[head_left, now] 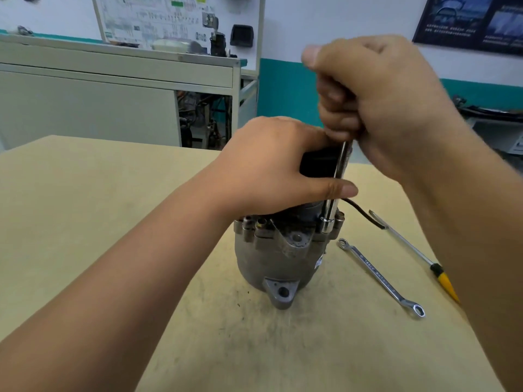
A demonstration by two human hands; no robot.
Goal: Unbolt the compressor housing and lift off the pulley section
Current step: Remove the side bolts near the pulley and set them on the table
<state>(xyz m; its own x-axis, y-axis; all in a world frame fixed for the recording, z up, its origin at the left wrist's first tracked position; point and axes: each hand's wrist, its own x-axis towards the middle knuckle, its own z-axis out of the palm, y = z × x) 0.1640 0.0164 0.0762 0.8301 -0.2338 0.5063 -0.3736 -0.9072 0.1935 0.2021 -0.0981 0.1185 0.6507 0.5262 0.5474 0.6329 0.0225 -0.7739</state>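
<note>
Workshop room: white wall with a teal band, grey cabinet and a wiring training board at upper left, dark poster at upper right. The work surface is a tan fibreboard table, matte, with grey smudges near centre.

The compressor stands upright at centre frame on the table. Its body is cast aluminium, dull grey, rounded and grimy, with a triangular mounting ear with a hole at the bottom front. The black pulley section is on top, mostly hidden.

The left hand clamps over the pulley section, fingers wrapped over it and thumb out to the right, bracing the unit. The right hand, upper right of centre, is clenched round the handle of a socket driver. Its chrome shaft runs down and slightly left, and the socket sits on a bolt at the flange's right edge.

Progress looks early to mid unbolting. The housing halves are together, flange bolts show at left, seemingly in place, and the pulley section is not lifted. Probably left: this bolt, the others, then the lift-off. How loose any bolt is cannot be told.

On the table at right lie a chrome ring spanner, a screwdriver with a yellow-black handle, and a black cable curving off the compressor.
</note>
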